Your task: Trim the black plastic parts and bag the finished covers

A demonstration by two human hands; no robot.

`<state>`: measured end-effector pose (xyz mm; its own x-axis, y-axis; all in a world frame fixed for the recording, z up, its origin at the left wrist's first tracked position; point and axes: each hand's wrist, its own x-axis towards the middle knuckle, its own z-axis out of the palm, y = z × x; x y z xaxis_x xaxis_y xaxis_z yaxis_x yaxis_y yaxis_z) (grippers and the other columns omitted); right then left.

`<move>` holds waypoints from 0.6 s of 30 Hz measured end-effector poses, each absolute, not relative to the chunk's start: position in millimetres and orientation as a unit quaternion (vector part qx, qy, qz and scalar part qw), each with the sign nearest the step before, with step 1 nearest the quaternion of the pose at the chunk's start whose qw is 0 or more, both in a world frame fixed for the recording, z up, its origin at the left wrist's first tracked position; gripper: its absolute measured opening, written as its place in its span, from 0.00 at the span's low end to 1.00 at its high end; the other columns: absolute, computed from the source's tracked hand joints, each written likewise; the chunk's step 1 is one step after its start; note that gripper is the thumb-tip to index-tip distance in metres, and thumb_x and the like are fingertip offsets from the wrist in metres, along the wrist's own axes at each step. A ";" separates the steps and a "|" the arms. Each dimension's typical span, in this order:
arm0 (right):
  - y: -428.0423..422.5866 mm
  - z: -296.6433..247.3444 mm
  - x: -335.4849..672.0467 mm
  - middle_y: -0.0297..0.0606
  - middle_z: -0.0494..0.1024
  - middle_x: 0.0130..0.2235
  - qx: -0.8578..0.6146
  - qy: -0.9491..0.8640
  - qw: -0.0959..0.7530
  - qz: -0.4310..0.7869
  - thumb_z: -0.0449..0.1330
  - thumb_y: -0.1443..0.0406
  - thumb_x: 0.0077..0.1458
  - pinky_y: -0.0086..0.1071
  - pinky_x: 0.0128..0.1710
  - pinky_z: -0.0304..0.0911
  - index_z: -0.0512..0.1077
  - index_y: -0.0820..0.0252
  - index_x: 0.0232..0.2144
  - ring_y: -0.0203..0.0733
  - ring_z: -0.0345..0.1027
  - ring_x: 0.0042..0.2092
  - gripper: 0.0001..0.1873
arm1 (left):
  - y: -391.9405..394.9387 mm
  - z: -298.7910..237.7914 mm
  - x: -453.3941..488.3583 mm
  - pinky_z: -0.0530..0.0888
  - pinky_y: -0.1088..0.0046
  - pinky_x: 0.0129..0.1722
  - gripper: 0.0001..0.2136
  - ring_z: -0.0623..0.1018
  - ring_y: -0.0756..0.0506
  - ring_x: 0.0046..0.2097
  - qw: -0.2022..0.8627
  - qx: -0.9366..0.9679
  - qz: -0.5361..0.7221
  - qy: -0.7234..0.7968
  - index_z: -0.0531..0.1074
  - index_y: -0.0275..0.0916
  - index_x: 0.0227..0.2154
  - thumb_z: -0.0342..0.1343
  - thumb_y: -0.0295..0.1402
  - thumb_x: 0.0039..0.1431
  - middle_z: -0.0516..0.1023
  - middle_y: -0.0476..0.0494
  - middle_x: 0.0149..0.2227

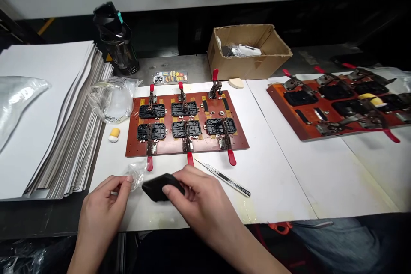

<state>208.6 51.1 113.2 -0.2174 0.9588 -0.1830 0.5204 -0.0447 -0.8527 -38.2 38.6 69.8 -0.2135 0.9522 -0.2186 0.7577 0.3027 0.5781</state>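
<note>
Between the thumb and fingers of my right hand (199,192) is a flat black plastic part (160,187), tilted above the white work surface. My left hand (105,201) pinches the edge of a small clear plastic bag (137,173) beside it. Beyond both hands lies a reddish-brown fixture board (167,148) with red-handled toggle clamps. Several ribbed black plastic parts (186,129) sit in its places under the clamps. At the back right of the board, one clamp (215,85) stands raised over a place with no such part. A craft knife (224,177) lies right of my right hand.
Stacked white sheets (48,115) fill the left side, with a crumpled plastic bag (112,98) and yellow-white sponge piece (114,134) alongside. Behind stand a dark bottle (117,43), a phone (170,77) and a cardboard box (250,64). A second fixture board (298,126) occupies the right.
</note>
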 end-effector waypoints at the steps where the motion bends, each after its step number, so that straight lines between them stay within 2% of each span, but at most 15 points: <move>1: 52.7 113.0 206.2 0.28 0.69 0.28 -0.568 -0.619 0.304 0.448 0.62 0.62 0.63 0.26 0.28 0.56 0.71 0.58 0.27 0.31 0.62 0.29 0.12 | 38.7 71.5 -36.2 0.69 0.76 0.30 0.19 0.76 0.50 0.27 0.274 0.556 0.184 0.763 0.78 0.47 0.36 0.55 0.57 0.62 0.79 0.54 0.33; 4: 57.9 103.1 192.8 0.29 0.72 0.31 -0.538 -0.560 0.429 0.462 0.60 0.64 0.64 0.23 0.30 0.60 0.76 0.56 0.34 0.30 0.65 0.32 0.06 | 39.2 74.3 -31.0 0.71 0.78 0.30 0.18 0.77 0.49 0.28 0.278 0.555 0.207 0.756 0.78 0.47 0.40 0.56 0.55 0.62 0.79 0.54 0.31; 7: 59.0 86.3 177.9 0.31 0.76 0.36 -0.514 -0.536 0.456 0.491 0.59 0.65 0.64 0.22 0.33 0.64 0.79 0.55 0.41 0.31 0.69 0.36 0.07 | 39.5 73.0 -30.2 0.72 0.78 0.28 0.16 0.77 0.49 0.27 0.292 0.566 0.228 0.736 0.76 0.46 0.41 0.56 0.53 0.63 0.78 0.53 0.30; 10: 52.7 74.2 168.8 0.31 0.75 0.35 -0.515 -0.560 0.413 0.501 0.59 0.65 0.64 0.23 0.35 0.64 0.79 0.56 0.41 0.32 0.69 0.35 0.08 | 39.4 68.6 -34.0 0.72 0.78 0.27 0.16 0.78 0.48 0.27 0.295 0.551 0.262 0.736 0.73 0.44 0.40 0.57 0.52 0.63 0.77 0.52 0.28; 16: 44.9 72.8 166.6 0.30 0.73 0.32 -0.498 -0.666 0.256 0.494 0.61 0.66 0.61 0.27 0.33 0.58 0.75 0.58 0.31 0.33 0.67 0.33 0.05 | 37.4 66.9 -32.7 0.73 0.79 0.30 0.14 0.78 0.49 0.30 0.253 0.580 0.280 0.722 0.72 0.44 0.39 0.57 0.49 0.65 0.77 0.52 0.31; 18: 48.7 74.3 166.9 0.30 0.72 0.32 -0.511 -0.650 0.260 0.498 0.60 0.65 0.62 0.26 0.33 0.57 0.74 0.58 0.30 0.32 0.66 0.33 0.07 | 35.9 69.7 -26.9 0.73 0.81 0.33 0.11 0.78 0.51 0.32 0.237 0.618 0.262 0.703 0.72 0.45 0.39 0.56 0.47 0.67 0.77 0.53 0.33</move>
<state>166.9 48.7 74.3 -0.3418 0.9240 -0.1712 0.4063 -0.0190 -0.9135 -26.9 35.9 69.7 -0.1244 0.9922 -0.0102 0.7435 0.1000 0.6612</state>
